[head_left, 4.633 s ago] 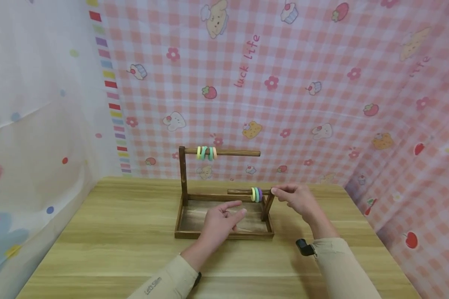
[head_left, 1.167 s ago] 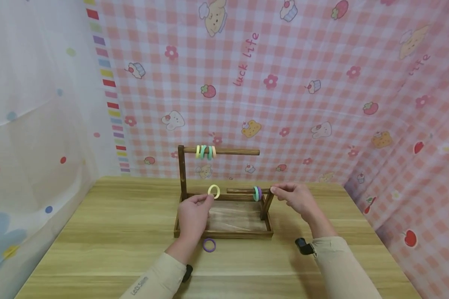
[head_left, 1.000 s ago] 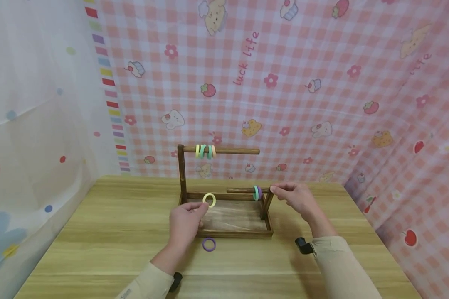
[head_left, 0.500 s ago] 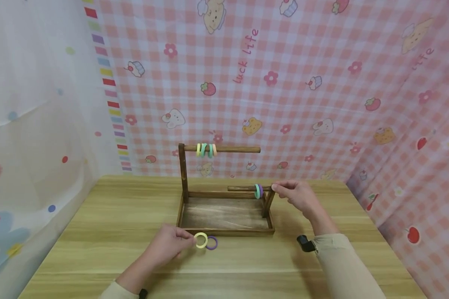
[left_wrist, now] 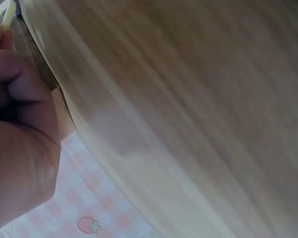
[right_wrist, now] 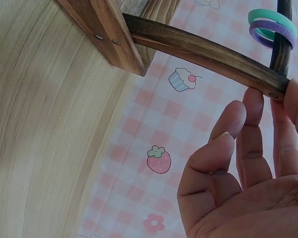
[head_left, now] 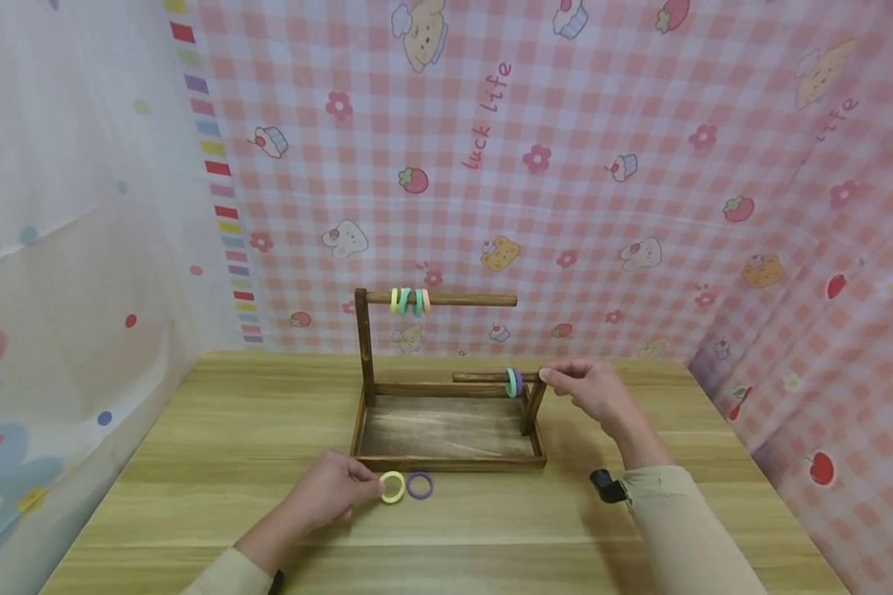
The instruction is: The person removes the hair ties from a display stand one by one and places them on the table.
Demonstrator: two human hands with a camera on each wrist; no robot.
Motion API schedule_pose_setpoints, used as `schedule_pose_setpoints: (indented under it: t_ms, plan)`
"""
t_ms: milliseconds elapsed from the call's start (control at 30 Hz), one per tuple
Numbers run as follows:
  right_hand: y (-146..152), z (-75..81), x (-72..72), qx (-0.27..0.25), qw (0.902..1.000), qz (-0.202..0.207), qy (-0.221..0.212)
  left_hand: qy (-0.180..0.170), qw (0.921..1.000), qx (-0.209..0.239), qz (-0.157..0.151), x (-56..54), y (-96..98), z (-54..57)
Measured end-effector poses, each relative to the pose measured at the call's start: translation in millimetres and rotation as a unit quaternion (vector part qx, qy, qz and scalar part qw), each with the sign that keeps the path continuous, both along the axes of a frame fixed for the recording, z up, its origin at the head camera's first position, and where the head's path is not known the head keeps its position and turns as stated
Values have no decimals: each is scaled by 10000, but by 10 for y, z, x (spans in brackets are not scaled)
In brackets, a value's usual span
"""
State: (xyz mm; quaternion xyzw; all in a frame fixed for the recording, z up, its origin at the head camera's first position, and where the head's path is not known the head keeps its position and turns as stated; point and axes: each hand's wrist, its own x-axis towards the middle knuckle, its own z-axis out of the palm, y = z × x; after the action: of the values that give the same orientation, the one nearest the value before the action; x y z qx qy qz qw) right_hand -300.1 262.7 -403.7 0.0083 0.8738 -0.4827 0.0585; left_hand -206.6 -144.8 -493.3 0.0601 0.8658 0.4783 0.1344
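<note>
In the left wrist view, the edge crops the left hand and yellow ring, the table blurs, and a purple sliver is perhaps another ring. In the right wrist view, the right hand and rod are cut off.

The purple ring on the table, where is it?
In the head view, the purple ring lies on the table in front of the wooden rack, just right of the yellow ring that the left hand pinches.
</note>
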Motion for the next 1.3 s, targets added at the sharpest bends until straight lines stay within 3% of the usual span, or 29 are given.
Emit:
schedule_pose_setpoints:
  t_ms: [600,1300]
  plan:
    - [-3,-12,3,75,9998,60,154,169,9981,-458,378,11,61,-20]
    - [1,1,20,38,9999,54,159,176,9973,-576,419,8,81,-26]
